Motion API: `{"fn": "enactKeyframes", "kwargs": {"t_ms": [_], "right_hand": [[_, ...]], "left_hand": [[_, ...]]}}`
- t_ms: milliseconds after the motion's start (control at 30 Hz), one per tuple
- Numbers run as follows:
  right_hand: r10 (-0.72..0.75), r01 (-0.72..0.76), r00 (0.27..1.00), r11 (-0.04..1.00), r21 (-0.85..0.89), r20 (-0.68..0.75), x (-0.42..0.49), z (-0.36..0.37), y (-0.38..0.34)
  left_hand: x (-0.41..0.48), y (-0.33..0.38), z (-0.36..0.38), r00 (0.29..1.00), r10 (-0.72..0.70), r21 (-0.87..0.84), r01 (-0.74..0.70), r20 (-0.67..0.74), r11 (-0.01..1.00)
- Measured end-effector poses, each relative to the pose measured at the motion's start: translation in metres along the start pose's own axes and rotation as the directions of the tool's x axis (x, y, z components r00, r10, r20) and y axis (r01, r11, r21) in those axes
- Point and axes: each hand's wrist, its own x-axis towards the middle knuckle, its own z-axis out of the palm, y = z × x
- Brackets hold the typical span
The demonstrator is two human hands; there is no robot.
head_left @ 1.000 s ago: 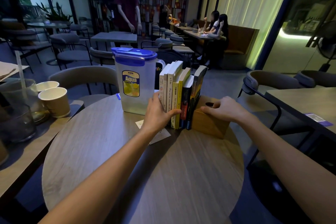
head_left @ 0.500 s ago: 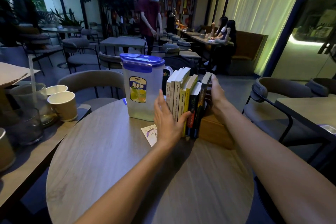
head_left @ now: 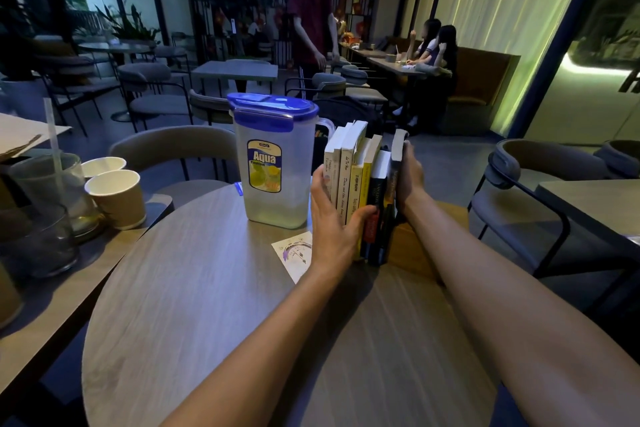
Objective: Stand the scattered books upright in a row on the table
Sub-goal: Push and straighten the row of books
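Item: row of books pressed upright between two hands.
Round wooden surface (head_left: 194, 305); water jug (head_left: 273, 163) at its 12 o'clock, bracing the row's left; books (head_left: 363, 191) upright at 1 o'clock; left hand (head_left: 332, 218), fingers clamped round the pale spines; right hand (head_left: 410, 177) flat against the dark end book, seemingly to stop it tipping; card (head_left: 294, 253).
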Motion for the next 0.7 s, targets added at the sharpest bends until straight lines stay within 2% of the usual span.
{"fn": "enactKeyframes", "kwargs": {"t_ms": [200,400,533,700], "right_hand": [[0.023,-0.022,1.000,0.999,0.042,-0.012,0.006,0.004,0.005],[-0.017,0.014,0.999,0.999,-0.051,-0.047,0.013,0.005,0.005],[-0.095,0.081,0.990,0.989,-0.127,-0.107,0.007,0.003,0.005],[-0.077,0.071,0.994,0.995,-0.075,-0.072,0.003,0.001,0.006]], "left_hand": [[0.008,-0.001,-0.005,0.999,0.003,-0.002,-0.003,0.050,1.000],[0.009,-0.001,-0.007,0.998,0.009,-0.003,-0.009,0.061,1.000],[0.010,0.000,-0.004,1.000,0.015,0.016,-0.016,0.024,1.000],[0.012,-0.001,-0.004,0.999,0.024,0.017,-0.025,0.024,1.000]]}}
